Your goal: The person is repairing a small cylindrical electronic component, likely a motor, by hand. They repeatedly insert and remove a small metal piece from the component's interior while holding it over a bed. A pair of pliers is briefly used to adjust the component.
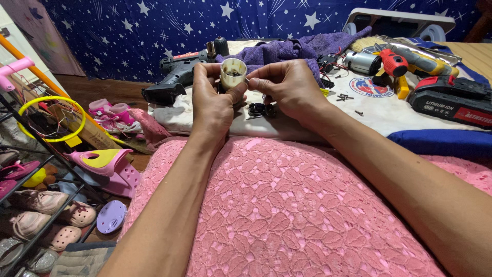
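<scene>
Star-patterned blue fabric backed a cloth-covered worktop point(389, 115) strewn with power-tool parts.
A cream cylindrical housing point(233, 73) was held above the worktop's near edge, clenched in the left hand point(212, 100); the right hand point(289, 87) was pinched at its side. A black drill body point(177, 74), loose screws point(344, 97) and a battery pack point(451, 100) were noted behind.

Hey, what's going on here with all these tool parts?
A person holds a small cream-coloured cylindrical part up in both hands: the left hand grips its side and the right hand touches it with the fingertips. Below lie small black ring parts on a white cloth. A black drill body, a silver motor, loose screws and a battery pack lie around.
</scene>
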